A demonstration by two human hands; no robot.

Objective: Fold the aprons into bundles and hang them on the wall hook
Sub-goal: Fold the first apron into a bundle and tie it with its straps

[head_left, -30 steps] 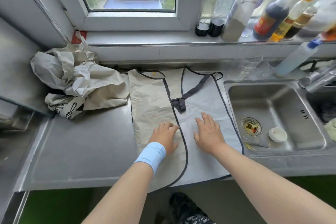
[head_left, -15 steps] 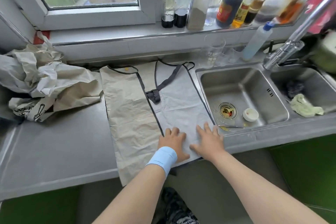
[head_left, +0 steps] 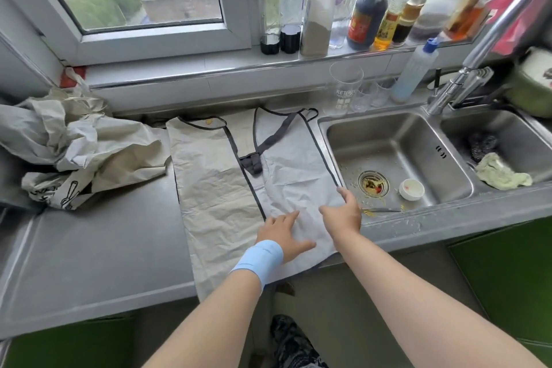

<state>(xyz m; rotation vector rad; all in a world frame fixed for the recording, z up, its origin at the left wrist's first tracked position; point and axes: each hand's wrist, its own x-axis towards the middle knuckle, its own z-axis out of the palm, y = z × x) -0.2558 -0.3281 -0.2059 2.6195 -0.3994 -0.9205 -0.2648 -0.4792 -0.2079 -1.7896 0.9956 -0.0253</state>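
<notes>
A beige and grey apron (head_left: 215,188) with dark trim lies flat on the steel counter (head_left: 89,248), one side folded over, and its dark neck strap (head_left: 277,134) rests on top. Its lower end hangs over the counter's front edge. My left hand (head_left: 283,233), a blue band on its wrist, presses flat on the grey part near that edge. My right hand (head_left: 343,215) rests with fingers apart on the apron's right trimmed edge, beside the sink rim. A crumpled pile of more aprons (head_left: 83,152) sits at the back left. No wall hook is in view.
A double steel sink (head_left: 328,128) lies right of the apron, with a small white dish (head_left: 411,189) in the left basin and a cloth (head_left: 501,175) in the right one. Drinking glasses (head_left: 343,89) and a tap (head_left: 466,75) stand behind it. Several bottles (head_left: 319,12) line the window sill.
Both hands slid down the apron toward the counter's front edge. My right hand then moved out to the apron's right edge. The view shifted to the right.
</notes>
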